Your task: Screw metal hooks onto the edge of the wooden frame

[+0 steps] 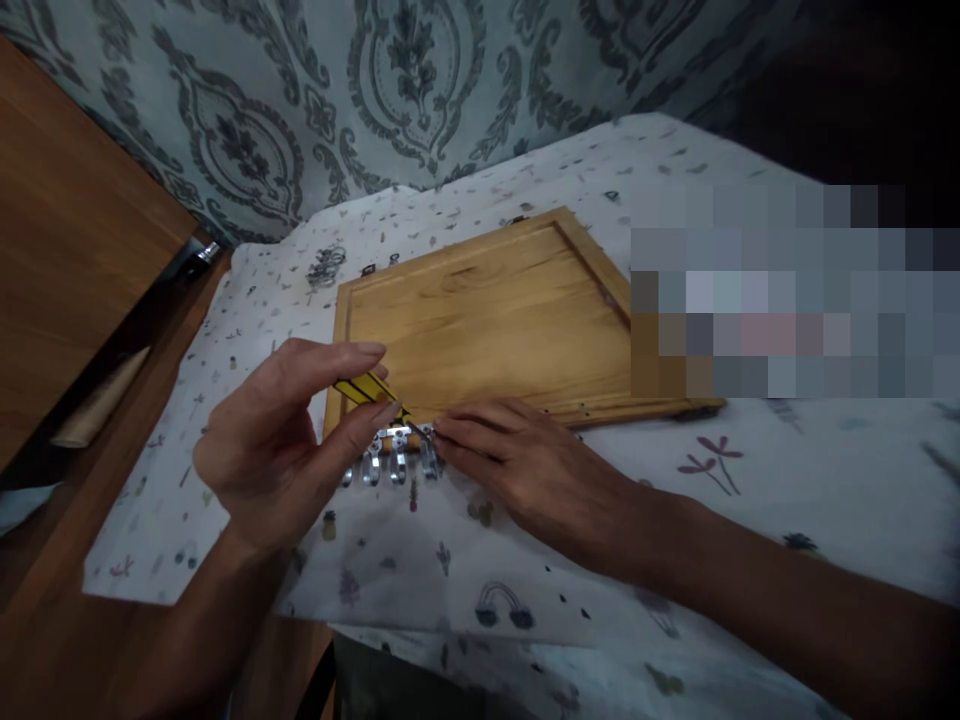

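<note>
A screwdriver with a yellow and black handle (363, 388) is pinched between the thumb and fingers of my left hand (274, 440). Its dark shaft slants down to the right, toward a metal hook rail (398, 437) at the near edge of a wooden panel (480, 330). Several shiny hooks stick out from the rail toward me. My right hand (525, 460) has its fingers together on the rail's right end, beside the shaft's tip; those fingertips partly cover that spot, so the tip's exact contact is hidden.
Under the panel lies a white printed cloth (420, 600). A patterned grey curtain or wall covering (412, 80) rises behind it. Wooden furniture (82, 180) stands at the left. A pixelated patch hides the right side.
</note>
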`<state>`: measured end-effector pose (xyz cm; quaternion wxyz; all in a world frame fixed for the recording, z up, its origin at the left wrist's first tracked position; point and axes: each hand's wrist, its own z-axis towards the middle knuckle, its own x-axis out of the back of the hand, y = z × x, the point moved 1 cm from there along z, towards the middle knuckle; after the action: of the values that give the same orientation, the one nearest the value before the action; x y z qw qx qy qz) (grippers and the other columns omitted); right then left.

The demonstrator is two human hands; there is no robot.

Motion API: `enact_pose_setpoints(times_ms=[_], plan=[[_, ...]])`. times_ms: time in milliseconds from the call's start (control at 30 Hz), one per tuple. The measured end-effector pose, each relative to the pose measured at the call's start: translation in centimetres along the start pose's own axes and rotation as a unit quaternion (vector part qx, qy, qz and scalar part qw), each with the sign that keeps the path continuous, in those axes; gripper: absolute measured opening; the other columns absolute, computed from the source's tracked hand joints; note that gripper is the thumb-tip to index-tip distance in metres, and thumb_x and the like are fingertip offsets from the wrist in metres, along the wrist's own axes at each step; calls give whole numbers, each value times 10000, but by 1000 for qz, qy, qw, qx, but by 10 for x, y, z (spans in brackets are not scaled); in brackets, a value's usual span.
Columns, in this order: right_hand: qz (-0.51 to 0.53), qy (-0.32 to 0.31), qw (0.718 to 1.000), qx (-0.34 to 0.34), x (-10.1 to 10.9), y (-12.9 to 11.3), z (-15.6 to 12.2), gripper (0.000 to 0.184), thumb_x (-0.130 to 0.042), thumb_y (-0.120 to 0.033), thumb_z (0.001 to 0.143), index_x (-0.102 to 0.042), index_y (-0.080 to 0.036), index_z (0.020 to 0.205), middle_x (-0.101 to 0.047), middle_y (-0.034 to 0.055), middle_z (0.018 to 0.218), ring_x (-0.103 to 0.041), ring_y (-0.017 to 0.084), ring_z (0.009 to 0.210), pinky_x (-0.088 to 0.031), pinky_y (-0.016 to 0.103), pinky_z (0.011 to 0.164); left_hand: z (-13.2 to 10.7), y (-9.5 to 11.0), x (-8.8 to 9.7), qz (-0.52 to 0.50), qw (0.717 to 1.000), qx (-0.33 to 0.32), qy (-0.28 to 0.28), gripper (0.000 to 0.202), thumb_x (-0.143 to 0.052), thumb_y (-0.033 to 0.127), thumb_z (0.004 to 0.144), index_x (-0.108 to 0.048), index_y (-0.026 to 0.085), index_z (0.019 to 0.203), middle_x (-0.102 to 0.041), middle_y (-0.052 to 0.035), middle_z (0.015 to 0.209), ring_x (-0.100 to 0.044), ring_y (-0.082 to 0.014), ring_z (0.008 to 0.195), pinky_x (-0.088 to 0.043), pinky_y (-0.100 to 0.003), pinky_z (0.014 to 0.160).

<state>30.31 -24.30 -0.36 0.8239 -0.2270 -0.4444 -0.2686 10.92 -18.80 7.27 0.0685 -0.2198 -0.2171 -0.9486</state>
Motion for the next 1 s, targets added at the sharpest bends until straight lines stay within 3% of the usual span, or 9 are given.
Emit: enact_pose_setpoints(times_ms=[367,700,1000], plan=[[25,-16,1000,4,0,1,1,259,-477,-110,974,-654,-92,1162,-692,153,1198,-590,273,1079,-534,461,897,0,6,3,38,998,-42,-40,533,-801,97,749,-666,309,1220,-742,15,1053,-690,-163,859,-601,-321,687],[7,2,1000,9,-1,1,1,227,-516,-110,958,-662,-94,1132,-707,136,1175,-603,266,1044,-530,437,882,1,9,2,-38,997,15,-64,509,-723,3,787,-676,289,1206,-734,1,1072,-707,-169,923,-624,-340,794],[10,-11,1000,4,0,1,1,241,-516,-114,957,-661,-124,1148,-705,121,1188,-603,257,1073,-529,436,903,3,10,2,-42,996,13,-77,519,-714,-6,783,-682,296,1203,-734,0,1081,-715,-178,924,-636,-345,777]])
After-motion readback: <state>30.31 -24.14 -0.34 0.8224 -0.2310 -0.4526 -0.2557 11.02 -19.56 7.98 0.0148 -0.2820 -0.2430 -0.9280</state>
